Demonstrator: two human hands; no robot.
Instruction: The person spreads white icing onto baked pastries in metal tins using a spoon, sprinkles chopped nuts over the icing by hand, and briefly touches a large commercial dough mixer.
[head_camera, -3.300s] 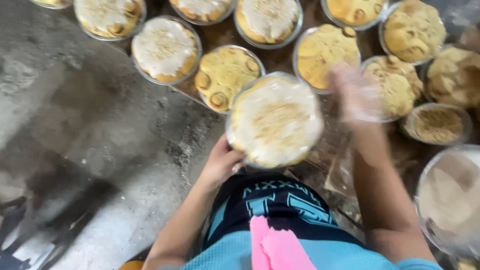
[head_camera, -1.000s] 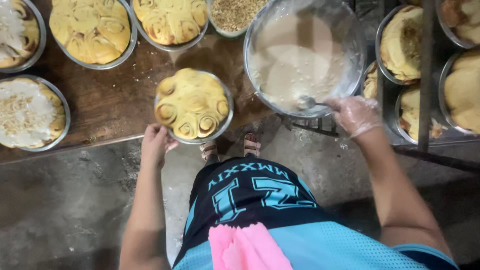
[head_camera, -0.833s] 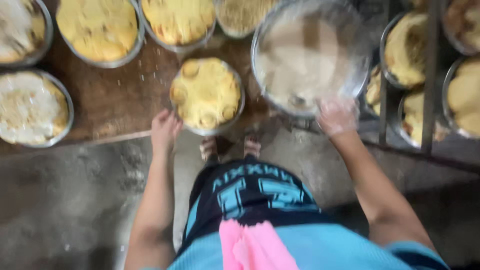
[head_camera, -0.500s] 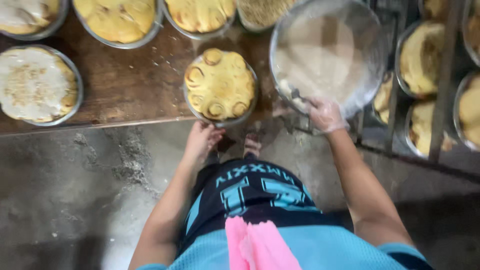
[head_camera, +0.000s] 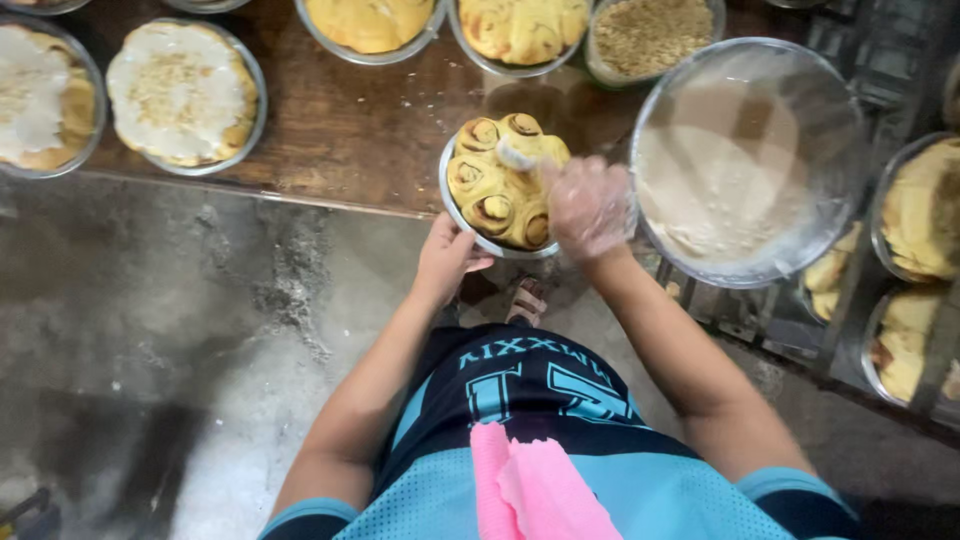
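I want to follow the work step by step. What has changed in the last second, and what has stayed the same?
The right hand, in a clear glove, moved from the icing bowl over to the pan of rolls and now puts a dab of white icing on top. The left hand still holds the pan's near rim at the table edge.

Round foil pan of golden swirl rolls (head_camera: 497, 190) at table edge; white icing blob on top.

Worn wooden table (head_camera: 360, 130), shiny metal pan (head_camera: 455, 205) (glossy rolls (head_camera: 495, 185)).
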